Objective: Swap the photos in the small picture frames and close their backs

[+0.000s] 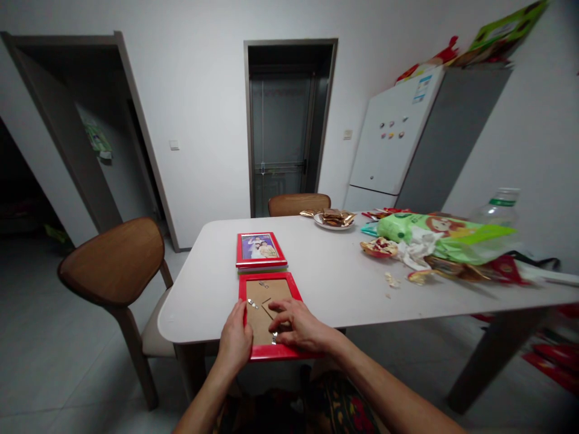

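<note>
A red picture frame (271,352) lies face down at the table's front edge, its near end jutting past the edge. Its brown backing board (259,322) faces up, with small metal clips (253,304) along the sides and a stand flap in the middle. My left hand (236,337) grips the frame's left side, thumb on the rim. Over the lower right of the board is my right hand (301,325), fingers bent and apart, close to the lower clip (274,338). Whether it touches that clip is unclear. Just beyond, a second red frame (239,250) lies with its photo (260,247) up.
A plate (335,226) of wrapped snacks stands at the back of the white table (316,283). To the right are a green snack bag (452,232), crumpled tissue (418,247), opened fruit (380,246) and a clear bottle (495,208). A wooden chair (117,265) stands left.
</note>
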The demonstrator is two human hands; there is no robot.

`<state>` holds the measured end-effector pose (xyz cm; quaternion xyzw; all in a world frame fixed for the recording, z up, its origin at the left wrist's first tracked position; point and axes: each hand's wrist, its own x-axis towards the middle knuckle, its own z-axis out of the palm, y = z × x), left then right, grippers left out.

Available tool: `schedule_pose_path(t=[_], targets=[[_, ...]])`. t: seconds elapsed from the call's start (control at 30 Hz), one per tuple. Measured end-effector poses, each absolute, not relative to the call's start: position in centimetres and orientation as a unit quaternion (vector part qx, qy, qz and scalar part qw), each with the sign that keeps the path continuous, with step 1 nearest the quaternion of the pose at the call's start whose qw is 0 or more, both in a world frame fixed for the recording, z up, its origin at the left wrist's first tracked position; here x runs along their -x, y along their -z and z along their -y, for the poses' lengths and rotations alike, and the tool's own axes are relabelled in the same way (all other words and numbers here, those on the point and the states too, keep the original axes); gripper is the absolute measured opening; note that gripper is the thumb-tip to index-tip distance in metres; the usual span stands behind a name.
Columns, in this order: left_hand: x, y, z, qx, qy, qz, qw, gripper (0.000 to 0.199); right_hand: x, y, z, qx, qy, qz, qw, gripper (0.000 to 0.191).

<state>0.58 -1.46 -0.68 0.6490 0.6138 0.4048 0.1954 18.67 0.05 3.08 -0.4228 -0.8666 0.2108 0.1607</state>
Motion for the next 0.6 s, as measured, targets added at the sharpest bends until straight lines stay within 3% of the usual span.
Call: schedule_pose_path(t=[0.3, 0.5, 0.6], targets=[[-0.7, 0.5, 1.5, -0.654, -0.403, -0.608, 0.201, 0.049, -17.8, -2.0, 0.0, 0.454, -0.165, 0.848, 0.217, 0.01], [-0.5, 0.5, 1.5, -0.66, -0.406, -0.597, 0.208, 0.048, -17.4, -1.7, -0.1, 0.541, -0.102, 0.802, 0.234, 0.04], [-0.5, 0.5, 1.5, -0.658, -0.402, -0.603, 0.204, 0.048, -17.2, -1.8, -0.1, 0.554, -0.08, 0.804, 0.203, 0.037]])
